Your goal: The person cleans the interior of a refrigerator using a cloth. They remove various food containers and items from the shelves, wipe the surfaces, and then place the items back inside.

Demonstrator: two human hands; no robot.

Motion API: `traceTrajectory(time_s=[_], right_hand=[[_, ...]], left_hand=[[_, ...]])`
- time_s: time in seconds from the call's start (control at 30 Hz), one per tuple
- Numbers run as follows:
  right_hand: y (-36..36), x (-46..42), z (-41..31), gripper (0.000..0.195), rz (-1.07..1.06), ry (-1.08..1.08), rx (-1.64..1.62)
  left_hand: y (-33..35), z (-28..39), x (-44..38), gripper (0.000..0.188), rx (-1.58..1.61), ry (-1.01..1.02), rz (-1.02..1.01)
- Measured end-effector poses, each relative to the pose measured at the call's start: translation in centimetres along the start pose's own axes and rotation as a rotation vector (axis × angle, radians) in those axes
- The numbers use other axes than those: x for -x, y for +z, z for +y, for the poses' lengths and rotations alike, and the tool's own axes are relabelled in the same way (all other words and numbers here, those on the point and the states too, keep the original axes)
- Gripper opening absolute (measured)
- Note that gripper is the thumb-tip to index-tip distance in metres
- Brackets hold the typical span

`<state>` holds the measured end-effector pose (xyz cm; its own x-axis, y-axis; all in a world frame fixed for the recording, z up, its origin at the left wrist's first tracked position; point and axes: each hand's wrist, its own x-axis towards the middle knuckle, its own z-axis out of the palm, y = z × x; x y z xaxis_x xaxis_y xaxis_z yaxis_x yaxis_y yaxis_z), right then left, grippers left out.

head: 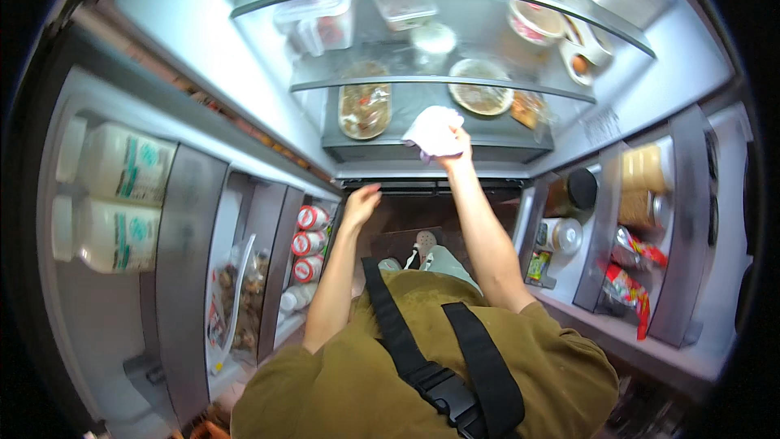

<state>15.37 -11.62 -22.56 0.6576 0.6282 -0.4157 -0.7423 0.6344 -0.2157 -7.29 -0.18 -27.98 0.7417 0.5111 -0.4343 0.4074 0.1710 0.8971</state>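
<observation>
My right hand (457, 149) grips a bunched white cloth (434, 131) in front of the lower part of an open refrigerator. Behind the cloth, an oblong dish of food (365, 103) stands on the left and a round bowl of food (481, 88) on the right. A bag of orange-brown food (528, 110) lies beside the bowl. My left hand (364, 201) is bent and holds nothing that I can see; it hangs near the refrigerator's lower front edge, left of the cloth. Its fingers are blurred.
Glass shelves (445, 80) cross above, bearing plastic containers (326, 27), a lidded tub (536, 21) and an egg holder (579, 58). Both doors stand open at the sides. The left holds large white bottles (122, 235) and red-topped cans (309, 242); the right holds jars (560, 236) and red packets (627, 292).
</observation>
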Motion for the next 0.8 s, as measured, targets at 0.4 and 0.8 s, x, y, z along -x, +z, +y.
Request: traceTrajectory(time_s=[0.4,0.8], right_hand=[[-1.2,-11.9,-10.3,0.050,-0.343,0.023,-0.292],[7.5,7.8,0.8,0.040,-0.470,0.294,0.524]], left_hand=[[4.4,10.7,1.7,0.026,-0.020,0.276,-0.199],[-0.2,17.8,11.1,0.049,0.312,0.539,0.140]])
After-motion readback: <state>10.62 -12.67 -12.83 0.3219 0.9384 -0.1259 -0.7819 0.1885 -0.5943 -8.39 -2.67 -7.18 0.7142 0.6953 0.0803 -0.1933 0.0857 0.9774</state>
